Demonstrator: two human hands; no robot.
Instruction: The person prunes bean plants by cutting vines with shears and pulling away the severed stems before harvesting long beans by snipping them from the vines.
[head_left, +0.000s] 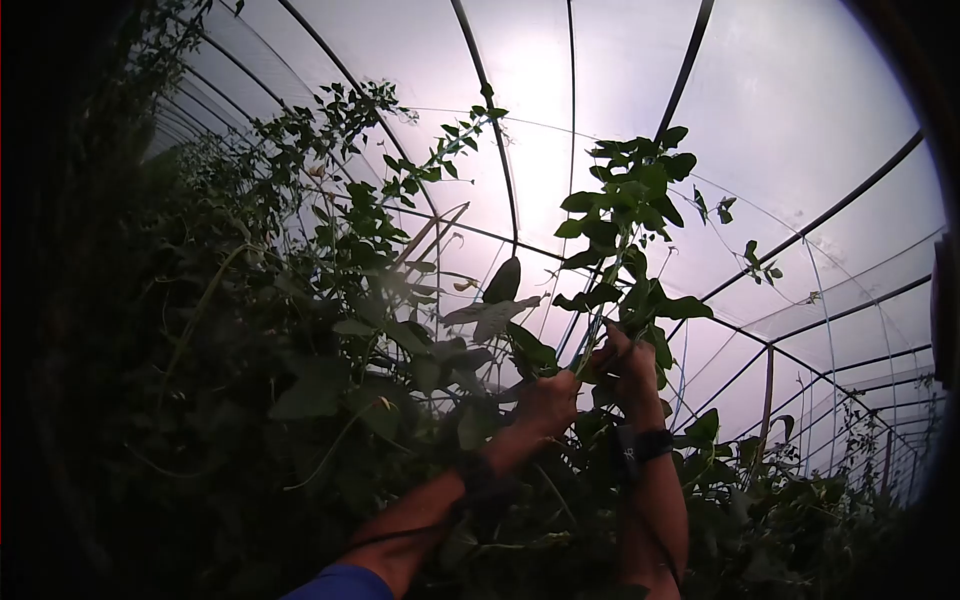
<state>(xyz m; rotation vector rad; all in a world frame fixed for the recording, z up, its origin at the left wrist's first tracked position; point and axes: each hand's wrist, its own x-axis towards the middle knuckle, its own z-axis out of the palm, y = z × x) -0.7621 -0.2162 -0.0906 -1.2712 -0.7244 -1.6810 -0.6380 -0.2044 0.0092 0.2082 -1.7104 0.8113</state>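
Observation:
Both of my hands are raised to a leafy climbing vine (620, 215) in the middle of the view. My left hand (548, 402) is closed around its thin stems, low on the bunch. Slightly higher and to the right, my right hand (630, 365) has its fingers bent in against the same stems. Pale strands, perhaps string, run up along the stems between the hands. Broad leaves (495, 315) hang just left of my hands, and leaves partly cover the right fingertips. Each wrist wears a dark band (645, 443).
Dense, shaded foliage (300, 390) fills the left and lower view. Overhead are a translucent plastic cover (790, 110) and curved dark frame bars (870, 185). Thin strings (830, 330) hang at the right. A wooden stake (768, 400) stands among plants there.

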